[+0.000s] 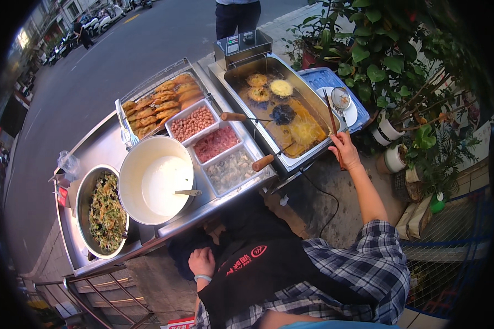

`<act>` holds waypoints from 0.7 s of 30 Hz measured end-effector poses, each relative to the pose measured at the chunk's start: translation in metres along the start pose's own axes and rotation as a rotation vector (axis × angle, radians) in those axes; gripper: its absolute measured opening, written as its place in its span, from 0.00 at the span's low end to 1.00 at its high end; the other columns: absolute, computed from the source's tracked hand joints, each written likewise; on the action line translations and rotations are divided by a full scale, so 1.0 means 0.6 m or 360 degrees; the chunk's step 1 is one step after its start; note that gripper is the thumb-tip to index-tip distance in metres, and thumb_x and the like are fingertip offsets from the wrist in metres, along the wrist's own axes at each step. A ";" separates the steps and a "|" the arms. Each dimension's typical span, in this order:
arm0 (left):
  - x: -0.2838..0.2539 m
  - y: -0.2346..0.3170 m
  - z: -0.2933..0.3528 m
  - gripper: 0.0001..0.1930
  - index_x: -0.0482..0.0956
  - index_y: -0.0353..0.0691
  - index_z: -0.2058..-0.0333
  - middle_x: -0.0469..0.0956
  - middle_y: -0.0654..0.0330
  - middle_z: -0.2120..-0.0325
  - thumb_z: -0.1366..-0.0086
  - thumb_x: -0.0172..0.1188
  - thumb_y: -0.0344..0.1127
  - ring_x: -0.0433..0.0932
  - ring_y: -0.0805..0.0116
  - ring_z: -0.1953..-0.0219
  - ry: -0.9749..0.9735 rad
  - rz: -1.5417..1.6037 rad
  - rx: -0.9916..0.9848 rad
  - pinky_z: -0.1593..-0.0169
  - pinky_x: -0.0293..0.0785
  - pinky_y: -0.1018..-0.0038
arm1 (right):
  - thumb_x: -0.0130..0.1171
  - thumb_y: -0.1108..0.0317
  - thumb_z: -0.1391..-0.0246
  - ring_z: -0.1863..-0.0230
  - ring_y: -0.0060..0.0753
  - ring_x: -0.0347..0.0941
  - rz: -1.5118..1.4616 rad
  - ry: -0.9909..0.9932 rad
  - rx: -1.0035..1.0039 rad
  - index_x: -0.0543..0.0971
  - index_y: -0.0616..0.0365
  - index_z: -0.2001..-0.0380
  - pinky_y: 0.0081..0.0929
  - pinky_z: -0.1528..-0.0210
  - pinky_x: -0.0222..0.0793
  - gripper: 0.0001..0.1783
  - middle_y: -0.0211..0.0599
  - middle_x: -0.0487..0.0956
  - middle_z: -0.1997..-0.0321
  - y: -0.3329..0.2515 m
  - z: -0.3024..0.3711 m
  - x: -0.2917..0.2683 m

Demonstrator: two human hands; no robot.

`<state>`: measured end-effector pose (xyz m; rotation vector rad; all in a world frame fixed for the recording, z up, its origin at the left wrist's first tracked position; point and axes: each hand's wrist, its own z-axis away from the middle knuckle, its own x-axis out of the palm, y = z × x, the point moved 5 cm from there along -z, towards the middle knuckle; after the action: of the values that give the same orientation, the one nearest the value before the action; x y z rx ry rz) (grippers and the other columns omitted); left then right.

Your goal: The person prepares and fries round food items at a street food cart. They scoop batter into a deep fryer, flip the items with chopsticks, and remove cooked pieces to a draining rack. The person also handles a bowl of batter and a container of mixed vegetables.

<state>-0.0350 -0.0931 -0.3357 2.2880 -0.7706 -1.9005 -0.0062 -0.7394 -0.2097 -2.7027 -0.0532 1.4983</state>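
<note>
My right hand (pixel 345 150) is closed round a pair of long dark chopsticks (pixel 331 112), at the right rim of the fryer (pixel 308 89). The chopsticks stand upright, their tips above the rim. Several round fritters (pixel 258 94) and a pale one (pixel 281 88) float in the oil. Two wooden-handled ladles (pixel 234 117) (pixel 263 162) lean over the fryer's left edge, their heads in the oil; batter bubbles round the nearer one. My left hand (pixel 202 261) holds nothing and rests on the dark cloth over my leg, fingers laid down.
Left of the fryer are a rack of fried pieces (pixel 164 101), tubs of peanuts (pixel 192 124), pink meat (pixel 217 144) and greyish shellfish (pixel 230 169), a white batter pot (pixel 127 181) and a bowl of chopped vegetables (pixel 107 214). Potted plants (pixel 387 71) crowd the right. A person (pixel 237 16) stands beyond.
</note>
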 end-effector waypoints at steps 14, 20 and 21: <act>0.004 -0.015 0.007 0.05 0.87 0.50 0.66 0.80 0.61 0.69 0.42 0.67 0.37 0.79 0.54 0.64 -0.0052 0.0000 -0.0021 0.61 0.74 0.58 | 0.60 0.57 0.30 0.69 0.21 0.81 -0.1507 0.0877 0.1192 0.83 0.68 0.55 0.19 0.66 0.76 0.20 0.33 0.85 0.67 -0.127 -0.158 -0.012; 0.000 -0.022 0.015 0.06 0.87 0.51 0.65 0.80 0.62 0.69 0.42 0.68 0.37 0.79 0.55 0.65 0.0014 0.0024 -0.0019 0.62 0.74 0.59 | 0.63 0.53 0.33 0.74 0.20 0.79 -0.1501 0.0964 0.1341 0.84 0.66 0.56 0.21 0.71 0.74 0.22 0.33 0.84 0.69 -0.150 -0.192 0.058; -0.001 -0.023 0.015 0.06 0.87 0.51 0.65 0.80 0.62 0.69 0.42 0.68 0.37 0.79 0.55 0.65 0.0025 0.0033 -0.0015 0.62 0.74 0.59 | 0.63 0.54 0.33 0.75 0.22 0.79 -0.1391 0.0972 0.1365 0.84 0.65 0.55 0.21 0.70 0.74 0.21 0.35 0.85 0.68 -0.157 -0.198 0.066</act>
<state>-0.0388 -0.0788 -0.3422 2.2774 -0.7788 -1.8712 0.1149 -0.6468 -0.1747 -1.8736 -0.3925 0.2951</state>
